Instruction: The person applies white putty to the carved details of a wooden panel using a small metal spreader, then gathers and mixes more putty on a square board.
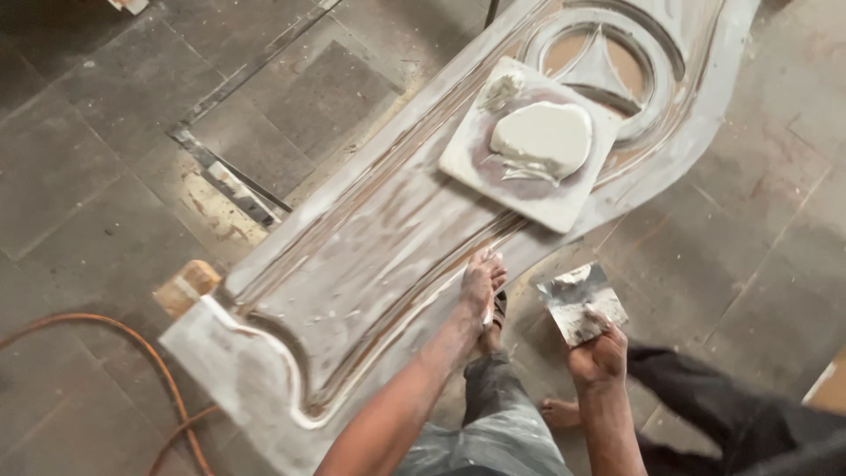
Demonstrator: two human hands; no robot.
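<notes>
Left hand (482, 280), fingers extended and together, presses flat on the edge of the carved wooden panel (370, 256) at frame centre. Right hand (597, 353) is closed around a putty-smeared scraper blade (582, 301), lower right. Square board (529, 145) with white putty lump (542, 137) rests on panel, upper centre.
</notes>
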